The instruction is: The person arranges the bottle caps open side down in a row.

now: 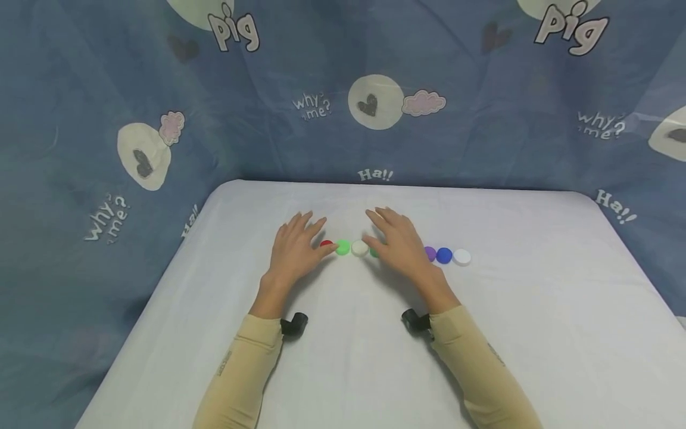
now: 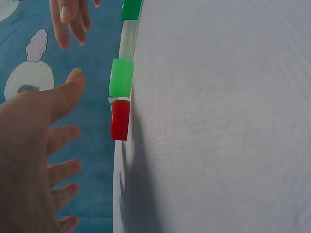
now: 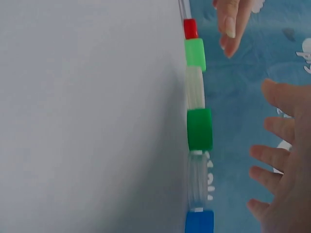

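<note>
A row of small round caps, seemingly plastic, crosses the white table. From the left come a red cap (image 2: 120, 120), a light green cap (image 1: 343, 247) and a whitish cap (image 1: 359, 248). A darker green cap (image 3: 199, 129), a clear one (image 3: 197, 179) and a blue one (image 3: 199, 222) follow, mostly hidden by the right hand in the head view. My left hand (image 1: 293, 249) hovers over the left end, fingers spread, thumb near the red and light green caps. Above the middle, my right hand (image 1: 399, 247) is spread too. Neither hand holds anything; both wrist views show them apart from the caps.
Right of the right hand, the row continues with a purple cap (image 1: 430, 254), a deep blue cap (image 1: 444, 255) and a white cap (image 1: 462, 257). Behind the white-covered table (image 1: 343, 369) hangs a blue printed cloth (image 1: 300, 149). Each wrist carries a small black camera (image 1: 295, 326).
</note>
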Demonstrator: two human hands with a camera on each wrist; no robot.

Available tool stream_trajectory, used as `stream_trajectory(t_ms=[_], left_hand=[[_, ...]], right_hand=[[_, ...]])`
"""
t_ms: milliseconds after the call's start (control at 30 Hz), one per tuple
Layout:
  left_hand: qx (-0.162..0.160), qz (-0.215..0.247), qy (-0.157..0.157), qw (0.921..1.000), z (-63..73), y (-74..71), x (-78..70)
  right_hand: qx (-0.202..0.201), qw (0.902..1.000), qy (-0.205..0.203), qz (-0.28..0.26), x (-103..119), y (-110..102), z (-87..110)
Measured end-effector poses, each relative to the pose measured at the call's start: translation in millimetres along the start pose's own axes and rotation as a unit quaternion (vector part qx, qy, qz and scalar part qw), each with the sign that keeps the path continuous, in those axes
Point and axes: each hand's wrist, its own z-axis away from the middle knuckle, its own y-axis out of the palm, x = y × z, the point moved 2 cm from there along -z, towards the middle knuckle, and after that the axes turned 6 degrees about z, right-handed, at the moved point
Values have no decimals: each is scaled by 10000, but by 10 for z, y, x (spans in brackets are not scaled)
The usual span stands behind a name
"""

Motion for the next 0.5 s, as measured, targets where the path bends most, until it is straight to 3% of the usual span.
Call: stream_trajectory(t_ms=[500], left_hand=[[116, 74, -16, 9999, 21, 20, 33]], right_hand=[[59, 9988, 474, 49, -308, -93, 213]])
